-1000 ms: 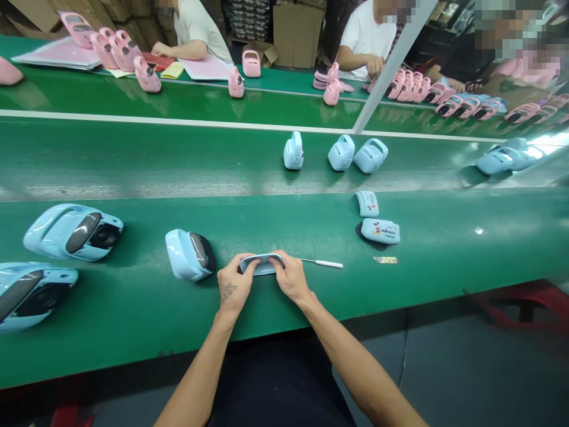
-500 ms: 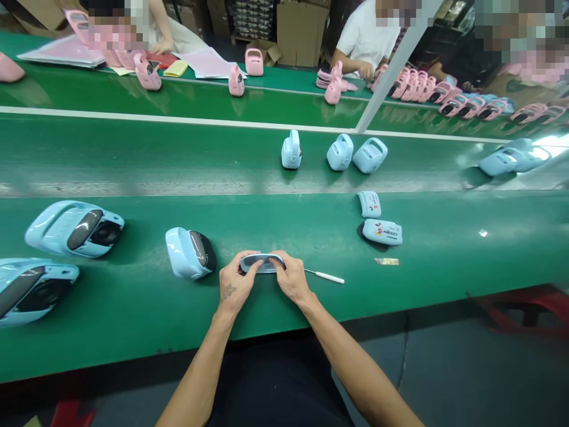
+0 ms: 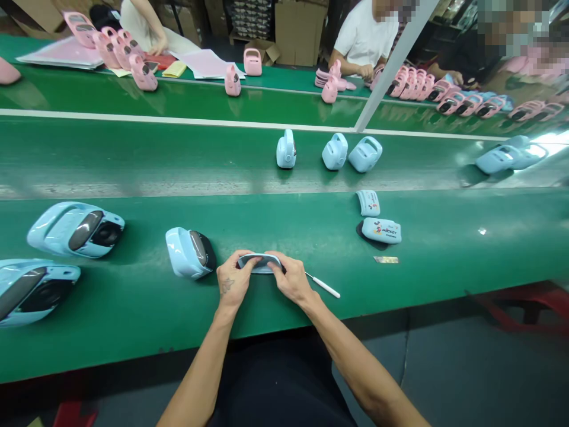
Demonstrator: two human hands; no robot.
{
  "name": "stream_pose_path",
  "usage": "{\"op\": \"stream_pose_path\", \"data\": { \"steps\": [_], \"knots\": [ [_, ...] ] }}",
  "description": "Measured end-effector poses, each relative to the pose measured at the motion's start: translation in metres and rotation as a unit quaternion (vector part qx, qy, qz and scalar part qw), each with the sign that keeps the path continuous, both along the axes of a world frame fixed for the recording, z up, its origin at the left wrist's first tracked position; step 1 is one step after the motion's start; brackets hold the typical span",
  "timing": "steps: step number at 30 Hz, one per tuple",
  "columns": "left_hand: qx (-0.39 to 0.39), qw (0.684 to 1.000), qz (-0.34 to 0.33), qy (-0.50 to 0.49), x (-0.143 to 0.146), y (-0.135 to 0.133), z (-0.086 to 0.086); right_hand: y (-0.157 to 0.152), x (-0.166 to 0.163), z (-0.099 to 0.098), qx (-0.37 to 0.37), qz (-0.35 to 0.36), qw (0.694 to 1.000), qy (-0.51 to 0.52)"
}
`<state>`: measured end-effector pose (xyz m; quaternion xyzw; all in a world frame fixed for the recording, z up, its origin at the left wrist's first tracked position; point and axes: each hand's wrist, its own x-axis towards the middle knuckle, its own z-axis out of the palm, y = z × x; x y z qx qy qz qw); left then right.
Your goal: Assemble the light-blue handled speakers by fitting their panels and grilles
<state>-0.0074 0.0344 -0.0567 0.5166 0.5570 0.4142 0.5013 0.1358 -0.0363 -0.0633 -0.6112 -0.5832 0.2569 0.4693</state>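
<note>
My feed shows the white-handled tool [image 3: 326, 287] swung toward the near edge of the worktop [image 3: 267, 225], grip barely changed, so I judge the curved panel [image 3: 263, 268] is still being worked, its ends pinched by left hand [image 3: 233, 283] and right hand [image 3: 293, 280] fingers, thumbs inside.

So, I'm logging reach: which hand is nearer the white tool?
Right. The right hand is just left of the white tool; the left hand is farther left.
</note>
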Motion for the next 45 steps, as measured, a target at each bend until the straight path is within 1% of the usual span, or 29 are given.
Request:
{"op": "stream_pose_path", "data": {
  "steps": [2,3,4,5,6,7,9,10,11,13,14,16,19,22,24,26,29,31,33,35,37,38,41,43,45],
  "knots": [
    [-0.008,0.999,-0.023,-0.047,-0.008,0.003,0.009,-0.02,0.008,0.009,0.032,-0.01,0.997,-0.069],
    [-0.014,0.996,-0.032,-0.082,-0.012,0.004,0.016,-0.033,0.012,0.011,0.041,-0.036,0.992,-0.111],
    [-0.031,0.989,-0.041,-0.137,-0.016,0.005,0.025,-0.048,0.018,0.011,0.038,-0.074,0.985,-0.152],
    [-0.06,0.974,-0.051,-0.211,-0.02,0.004,0.034,-0.063,0.023,0.009,0.023,-0.104,0.975,-0.193],
    [-0.1,0.947,-0.061,-0.3,-0.023,0.003,0.043,-0.077,0.029,0.004,0.005,-0.125,0.966,-0.227],
    [-0.145,0.907,-0.07,-0.39,-0.026,0.002,0.052,-0.089,0.035,-0.002,-0.014,-0.128,0.96,-0.249],
    [-0.223,0.813,-0.08,-0.531,-0.028,-0.003,0.068,-0.102,0.047,-0.017,-0.033,-0.102,0.959,-0.261],
    [-0.248,0.78,-0.082,-0.569,-0.028,-0.005,0.074,-0.103,0.053,-0.023,-0.033,-0.085,0.961,-0.259],
    [-0.266,0.752,-0.085,-0.597,-0.027,-0.007,0.078,-0.099,0.06,-0.028,-0.027,-0.072,0.963,-0.259],
    [-0.29,0.711,-0.099,-0.632,-0.025,-0.01,0.085,-0.082,0.077,-0.033,-0.008,-0.07,0.96,-0.27],
    [-0.298,0.698,-0.108,-0.642,-0.024,-0.011,0.088,-0.07,0.086,-0.034,0.001,-0.079,0.956,-0.281],
    [-0.303,0.686,-0.126,-0.649,-0.023,-0.013,0.091,-0.044,0.103,-0.031,0.009,-0.102,0.947,-0.305],
    [-0.296,0.69,-0.155,-0.642,-0.023,-0.014,0.092,-0.015,0.114,-0.018,0.015,-0.135,0.942,-0.308],
    [-0.288,0.706,-0.177,-0.623,-0.023,-0.013,0.09,-0.003,0.097,0.009,0.045,-0.135,0.96,-0.24],
    [-0.285,0.712,-0.192,-0.612,-0.022,-0.013,0.088,-0.003,0.073,0.033,0.066,-0.099,0.978,-0.169],
    [-0.285,0.712,-0.214,-0.605,-0.02,-0.012,0.087,-0.004,0.047,0.058,0.076,-0.05,0.991,-0.102],
    [-0.307,0.706,-0.249,-0.588,-0.014,-0.014,0.081,-0.003,0.016,0.089,0.09,0.015,0.995,-0.027],
    [-0.349,0.701,-0.246,-0.571,-0.009,-0.017,0.074,0.002,0.003,0.102,0.068,0.067,0.995,0.004],
    [-0.397,0.709,-0.206,-0.546,-0.005,-0.02,0.065,0.011,-0.003,0.109,0.009,0.118,0.992,0.045],
    [-0.411,0.739,-0.133,-0.517,-0.002,-0.022,0.058,0.019,-0.002,0.109,-0.058,0.142,0.982,0.106],
    [-0.382,0.782,-0.067,-0.487,-0.002,-0.023,0.055,0.026,0.004,0.106,-0.107,0.13,0.969,0.179],
    [-0.358,0.802,-0.045,-0.475,-0.004,-0.024,0.055,0.028,0.008,0.104,-0.125,0.118,0.961,0.215],
    [-0.281,0.856,-0.024,-0.434,-0.011,-0.027,0.059,0.03,0.018,0.098,-0.166,0.095,0.932,0.307],
    [-0.225,0.891,-0.029,-0.393,-0.016,-0.029,0.062,0.03,0.022,0.097,-0.183,0.096,0.914,0.349],
    [-0.182,0.913,-0.045,-0.362,-0.019,-0.032,0.065,0.028,0.022,0.097,-0.19,0.1,0.899,0.383]
  ]
}}
